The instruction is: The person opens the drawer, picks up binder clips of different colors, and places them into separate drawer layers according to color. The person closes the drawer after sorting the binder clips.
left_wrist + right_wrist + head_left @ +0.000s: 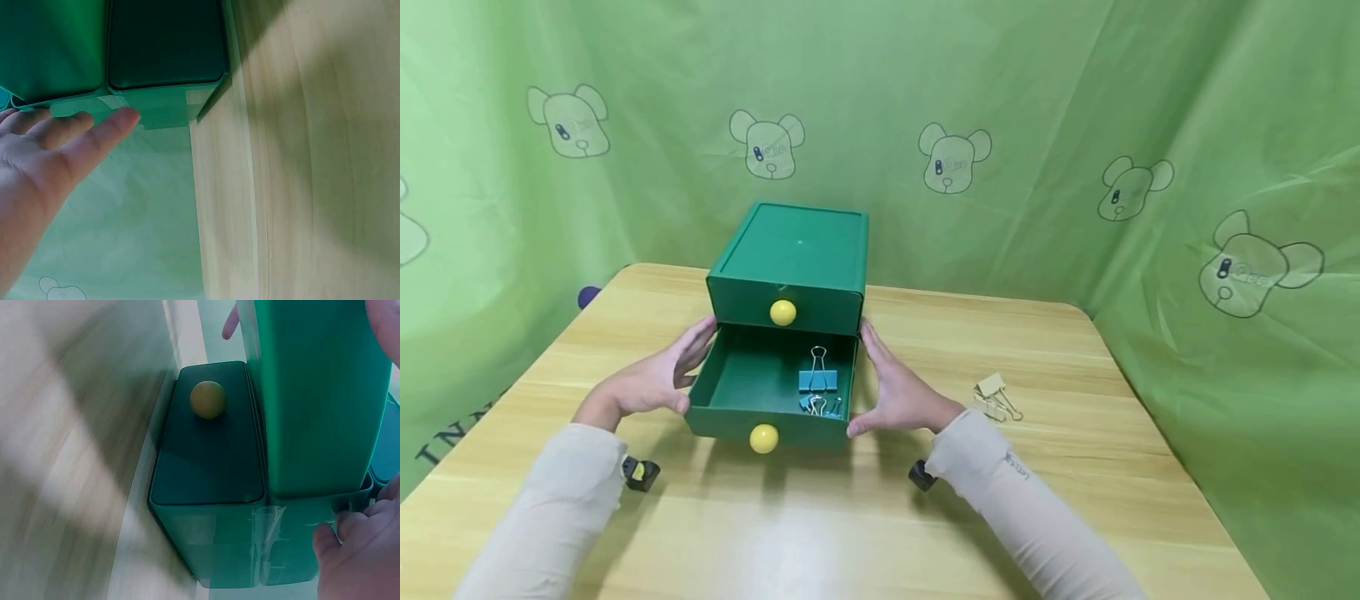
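Observation:
A green drawer unit [797,242] stands on the table, its middle drawer [745,375] pulled out and its top drawer [741,302] closed. A closed lower drawer [212,462] shows in the right wrist view. Blue binder clips [817,381] lie at the right side of the pulled-out drawer. Along that drawer's left side is my left hand [651,379], fingers extended toward the unit and thumb by the front corner. Opposite it, my right hand [902,387] has fingertips at the unit's right side and its thumb at the drawer's front right corner.
Pale yellow binder clips [992,387] lie on the wooden table [1045,467] to the right of the unit. A green curtain [865,67] printed with bear heads hangs behind and around the table. Yellow round knobs [763,438] stick out from the drawer fronts.

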`<state>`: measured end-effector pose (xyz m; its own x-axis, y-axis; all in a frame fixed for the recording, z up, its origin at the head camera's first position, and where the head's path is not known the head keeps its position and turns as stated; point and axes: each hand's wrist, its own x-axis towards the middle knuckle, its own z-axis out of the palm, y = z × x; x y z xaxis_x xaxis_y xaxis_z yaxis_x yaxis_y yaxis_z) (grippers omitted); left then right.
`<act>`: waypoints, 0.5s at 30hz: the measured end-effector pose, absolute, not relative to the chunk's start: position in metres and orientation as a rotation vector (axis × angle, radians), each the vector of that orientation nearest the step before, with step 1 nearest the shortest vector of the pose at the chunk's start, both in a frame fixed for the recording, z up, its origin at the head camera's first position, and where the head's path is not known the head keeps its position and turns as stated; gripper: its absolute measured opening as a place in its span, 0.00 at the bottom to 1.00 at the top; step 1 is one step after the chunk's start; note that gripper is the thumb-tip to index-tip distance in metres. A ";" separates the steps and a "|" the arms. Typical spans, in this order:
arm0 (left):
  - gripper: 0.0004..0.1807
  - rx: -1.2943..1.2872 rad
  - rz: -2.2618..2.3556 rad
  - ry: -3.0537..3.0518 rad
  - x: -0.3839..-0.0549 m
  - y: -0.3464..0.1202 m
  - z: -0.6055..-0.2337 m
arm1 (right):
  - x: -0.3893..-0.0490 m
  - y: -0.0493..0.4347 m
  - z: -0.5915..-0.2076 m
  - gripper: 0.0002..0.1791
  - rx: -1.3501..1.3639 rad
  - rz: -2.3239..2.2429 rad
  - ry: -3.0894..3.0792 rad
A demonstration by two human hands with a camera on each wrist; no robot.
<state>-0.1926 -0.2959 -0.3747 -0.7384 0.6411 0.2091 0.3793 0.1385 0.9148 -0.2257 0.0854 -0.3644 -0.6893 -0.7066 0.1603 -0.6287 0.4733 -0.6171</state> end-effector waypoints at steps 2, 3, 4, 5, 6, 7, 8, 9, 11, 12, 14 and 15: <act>0.67 1.005 1.645 2.204 -0.192 -0.296 -0.374 | -0.228 0.088 -0.365 0.79 -1.200 -1.028 2.597; 0.67 1.005 1.652 2.216 -0.192 -0.295 -0.374 | -0.229 0.089 -0.366 0.78 -1.211 -1.043 2.597; 0.66 1.004 1.661 2.231 -0.192 -0.294 -0.373 | -0.230 0.089 -0.367 0.77 -1.220 -1.052 2.603; 0.65 0.998 1.675 2.240 -0.192 -0.294 -0.373 | -0.231 0.090 -0.367 0.76 -1.224 -1.068 2.610; 0.64 0.985 1.691 2.251 -0.192 -0.293 -0.372 | -0.232 0.091 -0.368 0.75 -1.225 -1.090 2.618; 0.63 0.969 1.706 2.264 -0.192 -0.292 -0.371 | -0.233 0.091 -0.368 0.73 -1.222 -1.120 2.622; 0.61 0.947 1.724 2.283 -0.192 -0.291 -0.370 | -0.234 0.092 -0.369 0.71 -1.226 -1.157 2.623; 0.58 0.915 1.737 2.315 -0.193 -0.290 -0.369 | -0.235 0.092 -0.371 0.69 -1.230 -1.193 2.628; 0.51 0.837 1.750 2.404 -0.195 -0.288 -0.367 | -0.236 0.091 -0.374 0.62 -1.238 -1.276 2.641; 0.46 0.784 1.750 2.461 -0.196 -0.287 -0.367 | -0.237 0.091 -0.376 0.58 -1.246 -1.322 2.648; 0.38 0.659 1.716 2.606 -0.198 -0.283 -0.365 | -0.239 0.087 -0.380 0.49 -1.266 -1.413 2.677; 0.35 0.594 1.693 2.679 -0.199 -0.281 -0.364 | -0.240 0.085 -0.382 0.44 -1.265 -1.460 2.700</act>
